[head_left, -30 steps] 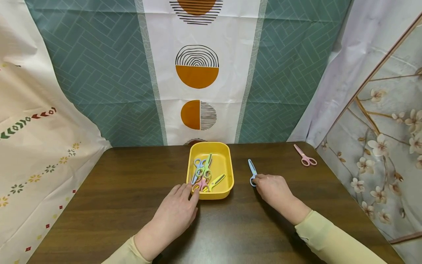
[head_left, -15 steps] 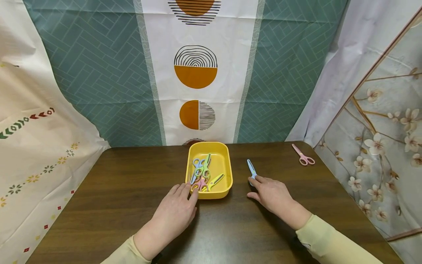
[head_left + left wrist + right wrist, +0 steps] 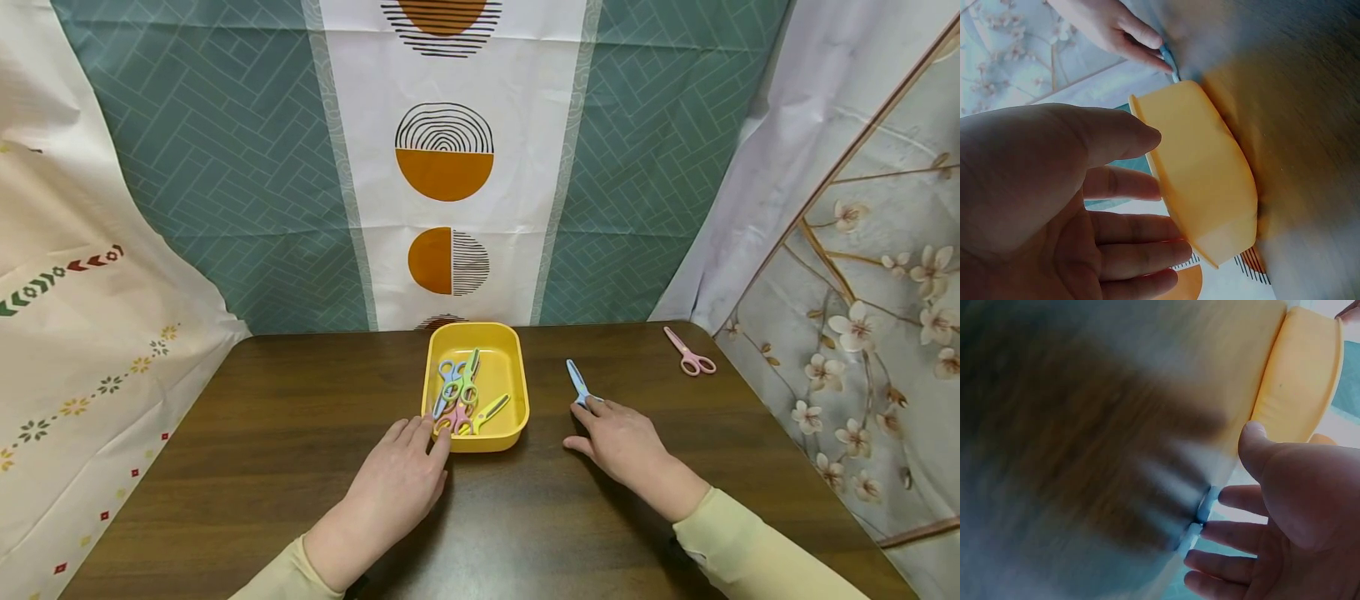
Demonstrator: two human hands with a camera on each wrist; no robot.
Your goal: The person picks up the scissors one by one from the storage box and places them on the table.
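A pair of blue scissors [image 3: 577, 381] lies on the table right of a yellow tray [image 3: 510, 358]. My right hand [image 3: 626, 440] rests its fingertips on the scissors' handles, which it mostly covers. Its thumb is spread away to the side, as the right wrist view confirms with the straight fingers [image 3: 1235, 535]. At the tray's near left corner, my left hand [image 3: 397, 475] touches the rim with relaxed fingers. Inside the tray lie several scissors: a green pair [image 3: 471, 371], a blue pair [image 3: 440, 407], a pink pair [image 3: 461, 418] and a yellow pair [image 3: 492, 409], partly overlapping.
Pink scissors [image 3: 686, 351] lie near the far right corner of the dark wooden table [image 3: 315, 392]. A patterned curtain [image 3: 262, 208] hangs behind the table. Light cloths flank it, with a flowered one [image 3: 855, 375] on the right.
My right hand was pinching the blue scissors' handle, then spread its thumb and laid its fingers over the handles. The scissors have shifted slightly right. My left hand stays at the tray.
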